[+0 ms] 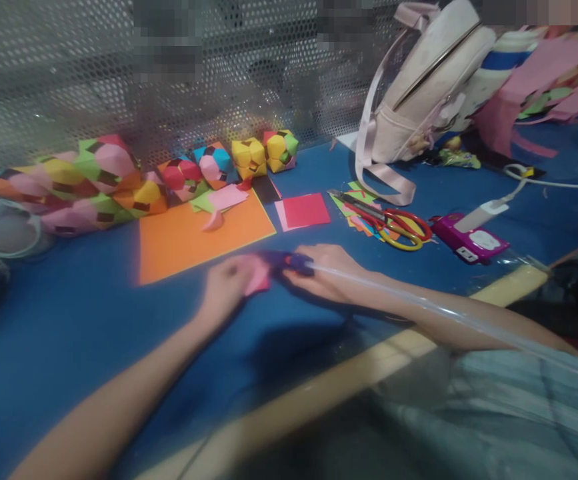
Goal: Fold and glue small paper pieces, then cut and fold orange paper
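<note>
My left hand (225,285) is closed on a pink folded paper piece (257,275), low over the blue tabletop (169,360). Wrapped in the fingers of my right hand (329,268) is a dark blue glue gun (299,263), its nozzle pointing left toward the pink paper. A long clear glue stick (393,288) runs from its back along my right forearm. Motion smears the nozzle, so whether it touches the paper is unclear. Just beyond my hands lie an orange sheet (193,240) and a stack of red and pink paper squares (306,211).
Several multicoloured paper balls (109,167) line the mesh screen (209,73). To the right are scissors (403,230) on paper scraps, a purple power strip (469,239) with a plugged-in white charger, and a pale pink backpack (419,93). A wooden edge (319,397) borders the table's near side.
</note>
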Tool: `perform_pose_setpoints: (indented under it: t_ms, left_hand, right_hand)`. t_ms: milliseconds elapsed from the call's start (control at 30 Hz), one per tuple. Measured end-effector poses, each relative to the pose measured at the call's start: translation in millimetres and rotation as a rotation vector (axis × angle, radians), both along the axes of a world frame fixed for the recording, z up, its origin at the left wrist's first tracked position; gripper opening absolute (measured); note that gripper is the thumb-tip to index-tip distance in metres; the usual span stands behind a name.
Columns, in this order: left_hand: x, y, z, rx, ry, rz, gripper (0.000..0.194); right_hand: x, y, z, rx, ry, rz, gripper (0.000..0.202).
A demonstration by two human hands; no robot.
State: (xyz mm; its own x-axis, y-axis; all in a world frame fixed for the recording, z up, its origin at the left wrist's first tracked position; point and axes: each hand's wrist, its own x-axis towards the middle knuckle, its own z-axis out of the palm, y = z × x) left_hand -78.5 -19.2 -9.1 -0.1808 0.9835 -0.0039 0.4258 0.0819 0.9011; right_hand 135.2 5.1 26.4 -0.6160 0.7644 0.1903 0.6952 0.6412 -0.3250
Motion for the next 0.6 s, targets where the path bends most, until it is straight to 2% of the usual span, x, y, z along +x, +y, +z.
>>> perform_pose_setpoints:
  t_ms: [400, 600]
  left_hand:
    - [-1.1, 0.8, -2.2, 0.005, -0.033, -0.013, 0.025]
    - [-5.6, 1.6, -8.6, 0.054, -0.075, 0.063, 0.022]
  right_hand:
    - [0.9, -1.0, 6.0, -0.065, -0.037, -0.020, 0.032]
    - [1.9, 3.2, 10.2, -0.150, 0.043, -0.089, 0.030]
